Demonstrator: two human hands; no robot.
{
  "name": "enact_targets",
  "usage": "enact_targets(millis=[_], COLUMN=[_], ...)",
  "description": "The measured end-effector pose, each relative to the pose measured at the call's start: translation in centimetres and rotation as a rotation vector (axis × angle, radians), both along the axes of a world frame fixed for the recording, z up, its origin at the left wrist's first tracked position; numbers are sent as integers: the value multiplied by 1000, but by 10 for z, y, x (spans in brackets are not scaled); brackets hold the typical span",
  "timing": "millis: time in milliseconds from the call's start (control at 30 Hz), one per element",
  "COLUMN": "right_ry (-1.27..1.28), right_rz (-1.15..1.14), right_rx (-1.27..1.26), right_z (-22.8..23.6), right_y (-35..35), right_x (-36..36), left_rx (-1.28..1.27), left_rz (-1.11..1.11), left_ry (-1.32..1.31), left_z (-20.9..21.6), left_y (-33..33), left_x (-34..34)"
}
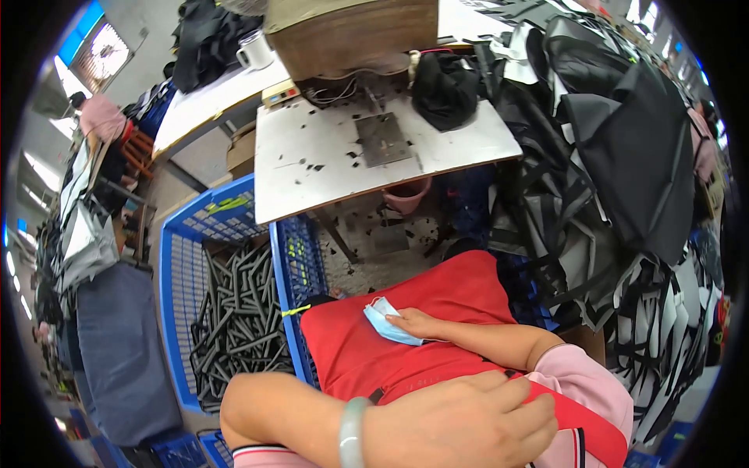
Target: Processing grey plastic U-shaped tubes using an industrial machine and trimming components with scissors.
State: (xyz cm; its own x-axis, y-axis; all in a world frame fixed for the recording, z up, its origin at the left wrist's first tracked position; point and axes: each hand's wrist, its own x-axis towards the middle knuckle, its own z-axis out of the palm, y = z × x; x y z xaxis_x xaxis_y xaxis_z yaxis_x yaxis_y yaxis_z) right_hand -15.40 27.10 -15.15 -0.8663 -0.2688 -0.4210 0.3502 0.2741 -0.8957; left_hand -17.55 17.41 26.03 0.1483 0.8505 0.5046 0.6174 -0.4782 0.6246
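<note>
My right hand [415, 323] rests on the red apron [437, 285] over my lap. It is closed on a light-blue face mask [390, 321], whose white ear loop sticks up at the upper edge. Close to the camera, my left hand [460, 425] reaches across my chest, with a pale bangle [355, 433] round its wrist. Its fingers are curled beside the pink right sleeve [585, 382]; their tips are hidden, and I cannot see what they grip, if anything.
Ahead stands a white-topped machine table [312, 175] with dark scraps scattered over it and black cloth [445, 90] at its right. A blue crate [175, 312] of dark grey tube-like pieces is at my left. Black and grey material [624, 148] is heaped at right. Another person [101, 121] works far left.
</note>
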Motion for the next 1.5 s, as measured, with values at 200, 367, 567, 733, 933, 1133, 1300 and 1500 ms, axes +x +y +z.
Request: enact_targets(millis=[200,367,567,733,933,1133,1300,1500], right_ry=[-5,-43,-65,-158,-133,-105,-216,-21], right_rz=[52,-12,-7,-24,-28,-69,-95,-44], right_rx=[13,56,17,-42,43,-60,-129,128], right_z=[3,-2,-10,-3,6,7,10,6], right_y=[0,-1,-3,-2,1,-1,0,3], right_x=[-2,-2,-2,-3,-3,-1,-1,0], left_rx=[127,276,496,467,448,436,404,354], left_rz=[127,59,-242,-307,-367,-392,-386,-353], left_ry=[-13,-402,-794,-836,-872,-903,-901,-905], left_z=[-6,-18,-41,-43,-39,-37,-39,-33], left_y=[-12,-45,-77,-72,-63,-61,-59,-58], left_x=[-9,-37,-1,19,22,28,34,29])
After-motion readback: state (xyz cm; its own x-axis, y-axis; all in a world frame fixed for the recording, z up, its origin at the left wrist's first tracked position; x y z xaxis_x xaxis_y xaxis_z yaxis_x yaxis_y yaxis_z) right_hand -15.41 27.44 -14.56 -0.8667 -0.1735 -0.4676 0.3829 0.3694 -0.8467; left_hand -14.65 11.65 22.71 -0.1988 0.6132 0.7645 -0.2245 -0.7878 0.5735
